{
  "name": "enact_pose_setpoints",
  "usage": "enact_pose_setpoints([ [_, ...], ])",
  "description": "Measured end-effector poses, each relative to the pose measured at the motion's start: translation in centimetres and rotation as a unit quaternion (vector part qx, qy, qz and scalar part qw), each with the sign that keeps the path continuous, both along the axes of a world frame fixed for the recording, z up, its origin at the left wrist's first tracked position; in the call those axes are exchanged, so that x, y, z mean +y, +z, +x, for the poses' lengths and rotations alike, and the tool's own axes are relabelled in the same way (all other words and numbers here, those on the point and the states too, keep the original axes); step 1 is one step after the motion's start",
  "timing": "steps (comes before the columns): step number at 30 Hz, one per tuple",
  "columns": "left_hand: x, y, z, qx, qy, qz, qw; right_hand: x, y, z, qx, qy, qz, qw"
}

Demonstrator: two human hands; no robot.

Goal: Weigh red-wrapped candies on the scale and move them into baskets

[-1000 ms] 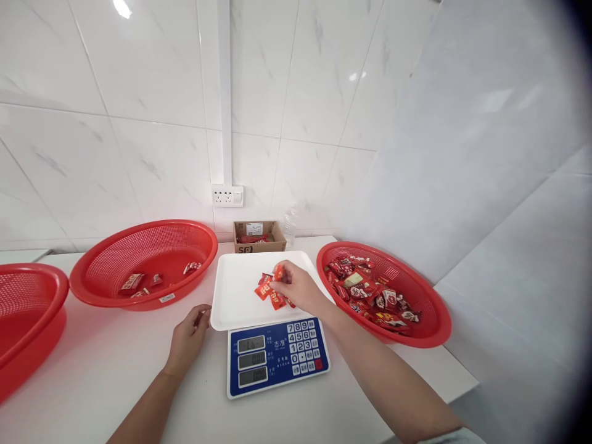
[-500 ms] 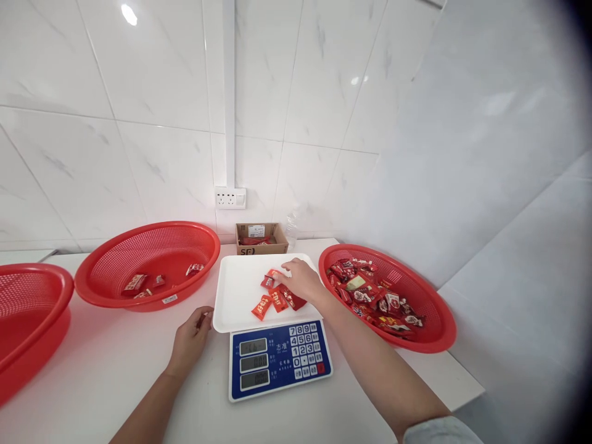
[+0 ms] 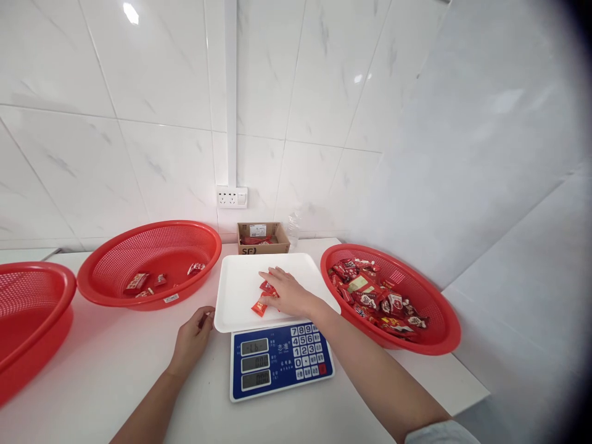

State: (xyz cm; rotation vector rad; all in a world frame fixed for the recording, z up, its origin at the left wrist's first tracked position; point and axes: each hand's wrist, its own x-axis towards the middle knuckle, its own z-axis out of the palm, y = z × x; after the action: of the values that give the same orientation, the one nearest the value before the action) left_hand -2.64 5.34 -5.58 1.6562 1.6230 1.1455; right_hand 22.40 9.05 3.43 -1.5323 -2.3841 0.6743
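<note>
My right hand (image 3: 289, 295) lies palm down over red candy packets on the white tray (image 3: 235, 277) of a digital scale, fingers spread and covering most of them. One small red packet (image 3: 259, 306) shows beside the thumb. My left hand (image 3: 193, 338) rests on the table by the tray's left edge, fingers curled, with nothing visible in it. Whether its fingertips touch the tray, I cannot tell. In front is the scale's blue panel (image 3: 282, 357), with three displays and a number keypad.
A red basket (image 3: 444, 320) at right holds many candy packets. Another red basket (image 3: 152, 231) at left holds several, and a third (image 3: 37, 333) stands at the far left. Behind the tray is a cardboard box (image 3: 263, 249) with red packets, against the tiled wall.
My right hand has moved slightly left and toward me, flattening over the packets that lay in view before. The left hand stays in place.
</note>
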Motion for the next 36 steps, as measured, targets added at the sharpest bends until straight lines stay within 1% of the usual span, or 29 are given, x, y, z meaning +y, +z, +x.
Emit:
enact_pose_setpoints([
  [3,0.0,0.0,0.0,0.002,0.002,-0.003,1.000,1.0,0.0,0.3,0.015,0.013,0.018,1.000],
  [5,0.0,0.1,-0.1,0.002,0.004,-0.004,1.000,1.3,0.0,0.6,0.020,0.014,0.043,0.999],
  [8,0.1,0.1,0.0,0.001,0.005,-0.008,1.000,1.2,-0.2,0.7,0.018,0.016,0.089,0.996],
  [10,0.1,0.1,0.0,0.000,0.002,-0.013,1.000,0.8,-0.4,0.6,0.005,0.022,0.106,0.994],
  [12,0.1,0.0,0.0,-0.001,0.001,-0.018,1.000,0.5,-0.4,0.4,-0.013,0.033,0.099,0.994],
  [15,0.0,0.1,0.1,-0.002,0.001,-0.022,1.000,0.4,-0.1,0.5,-0.026,0.047,0.057,0.997],
  [17,0.0,0.1,0.1,-0.002,0.002,-0.022,1.000,0.4,0.2,0.8,-0.024,0.040,0.043,0.998],
  [20,0.0,0.2,0.1,-0.002,0.001,-0.021,1.000,0.1,0.5,1.6,-0.011,-0.004,0.058,0.998],
  [23,0.0,0.3,0.1,-0.002,0.000,-0.021,1.000,-0.7,0.2,2.8,0.015,-0.030,0.068,0.997],
  [26,0.0,0.3,0.1,-0.003,-0.003,-0.021,1.000,-1.7,-0.2,4.0,0.035,-0.037,0.049,0.997],
  [29,0.0,0.3,0.1,-0.003,-0.005,-0.020,1.000,-2.7,0.1,4.8,0.044,-0.049,0.033,0.997],
  [33,0.0,0.3,0.1,0.001,-0.001,-0.020,1.000,-3.4,0.8,5.0,0.051,-0.049,0.044,0.997],
  [36,0.0,0.2,0.0,0.006,0.003,-0.019,1.000,-3.7,1.0,4.8,0.033,-0.031,0.039,0.998],
])
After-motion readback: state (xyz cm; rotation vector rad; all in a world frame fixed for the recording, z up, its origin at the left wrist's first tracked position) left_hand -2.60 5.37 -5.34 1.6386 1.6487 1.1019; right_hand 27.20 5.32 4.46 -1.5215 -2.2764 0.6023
